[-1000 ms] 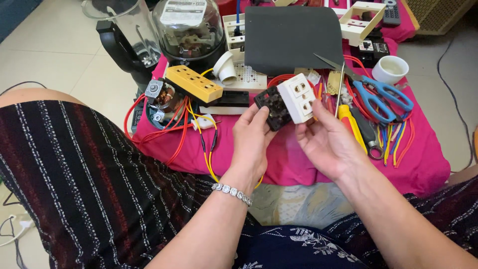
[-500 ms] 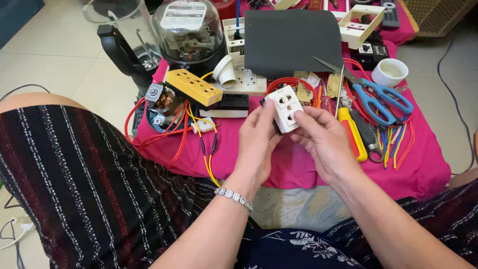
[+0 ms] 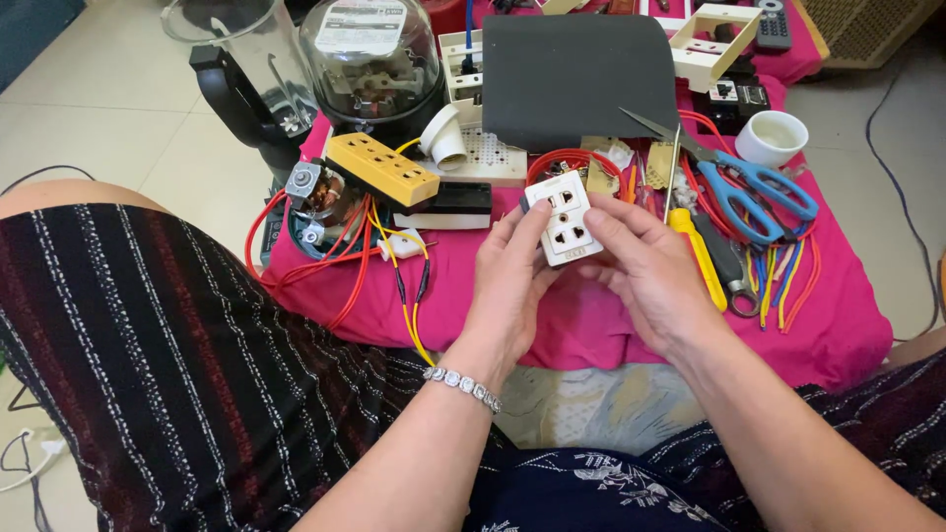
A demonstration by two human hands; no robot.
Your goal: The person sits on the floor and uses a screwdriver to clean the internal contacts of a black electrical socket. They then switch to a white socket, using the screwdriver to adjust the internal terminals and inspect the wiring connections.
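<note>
A white wall socket [image 3: 563,218] with two outlets is held face up between both hands above a pink cloth [image 3: 591,325]. My left hand [image 3: 512,281] grips its left side, thumb on the front face; a beaded bracelet sits on that wrist. My right hand [image 3: 645,271] grips its right side with the fingers curled around the edge. Its black back part is hidden behind the white face.
On the cloth lie a yellow power strip [image 3: 382,169], red and yellow wires [image 3: 379,251], a yellow-handled screwdriver [image 3: 696,251], blue-handled scissors [image 3: 749,187], a dark grey pad [image 3: 581,64], a white cup [image 3: 772,136], a glass-domed meter [image 3: 370,54] and a blender jug [image 3: 246,69].
The socket's white face and black back were apart and tilted; now they are together, turned face up and lowered slightly, with both hands closed around the sides.
</note>
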